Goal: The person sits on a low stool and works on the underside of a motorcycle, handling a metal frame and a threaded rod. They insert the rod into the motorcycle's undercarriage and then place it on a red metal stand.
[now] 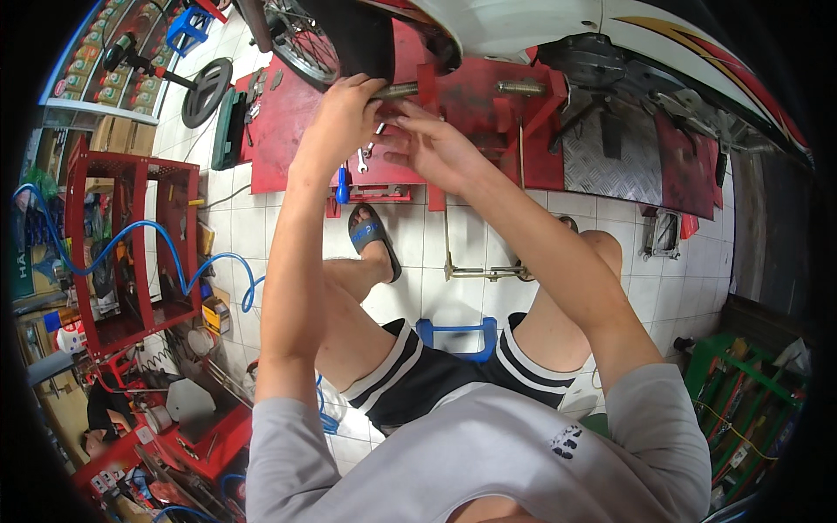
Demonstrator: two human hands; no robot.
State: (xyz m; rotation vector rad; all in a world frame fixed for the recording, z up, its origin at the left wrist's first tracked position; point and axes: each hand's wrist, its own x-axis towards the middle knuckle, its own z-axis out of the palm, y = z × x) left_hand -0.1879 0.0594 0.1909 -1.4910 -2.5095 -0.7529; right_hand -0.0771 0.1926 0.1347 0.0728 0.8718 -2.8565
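Note:
Both my hands meet over a red metal lift platform, close beneath a motorcycle's spoked wheel. My left hand has its fingers bent inward near a threaded metal rod; its fingertips are partly hidden, and what they hold, if anything, I cannot make out. Just to its right, my right hand has its fingers apart, pointing toward the left hand, with no object visible in it. Below and between the hands lie a wrench and a screwdriver with a blue handle, which sticks out over the platform's edge.
The motorcycle's white body hangs over the platform. A red metal rack and a coiled blue hose are at left. A green tool case stands beside the platform. A blue stool is beneath me; a green tool rack stands lower right.

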